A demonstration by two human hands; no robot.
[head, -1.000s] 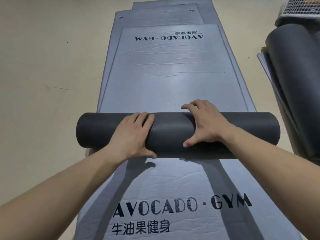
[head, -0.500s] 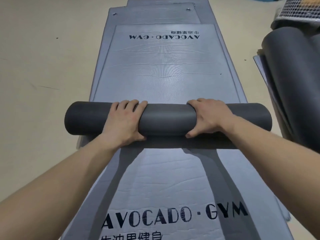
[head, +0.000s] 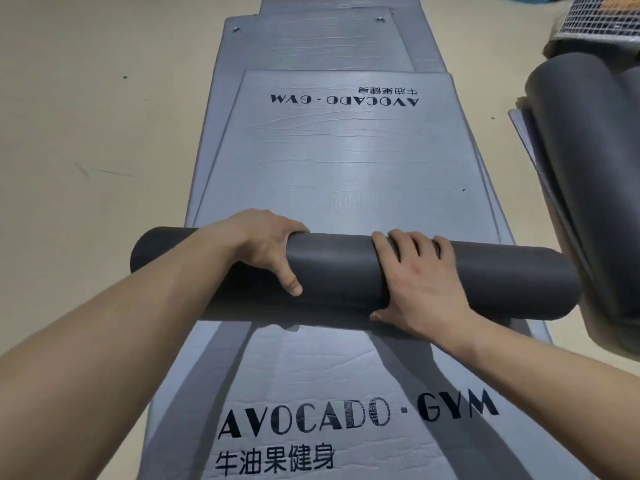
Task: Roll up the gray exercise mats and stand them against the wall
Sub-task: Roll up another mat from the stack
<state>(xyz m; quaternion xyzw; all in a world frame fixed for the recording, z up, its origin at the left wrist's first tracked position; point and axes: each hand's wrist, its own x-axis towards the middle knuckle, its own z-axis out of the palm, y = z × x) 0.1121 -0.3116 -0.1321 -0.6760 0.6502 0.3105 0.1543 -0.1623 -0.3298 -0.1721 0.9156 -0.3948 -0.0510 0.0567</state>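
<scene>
A dark gray rolled part of a mat (head: 336, 271) lies crosswise over a stack of flat gray mats (head: 346, 161) printed AVOCADO·GYM. The flat end of the same mat stretches away from the roll toward the far end of the stack. My left hand (head: 266, 247) grips the roll left of its middle, fingers curled over the far side and thumb on the near side. My right hand (head: 415, 275) lies over the roll right of its middle, fingers spread across the top and thumb at the near bottom edge.
Another gray mat (head: 311, 393) lies flat under the roll, near me. Rolled dark mats (head: 588, 161) lie at the right on more flat mats. A white mesh basket (head: 602, 15) sits at the top right. Beige floor (head: 86, 133) spreads to the left.
The roll has grown thicker and moved farther along the mat. My left hand has shifted from lying over the roll's top to gripping its far side. The right hand has reset on top.
</scene>
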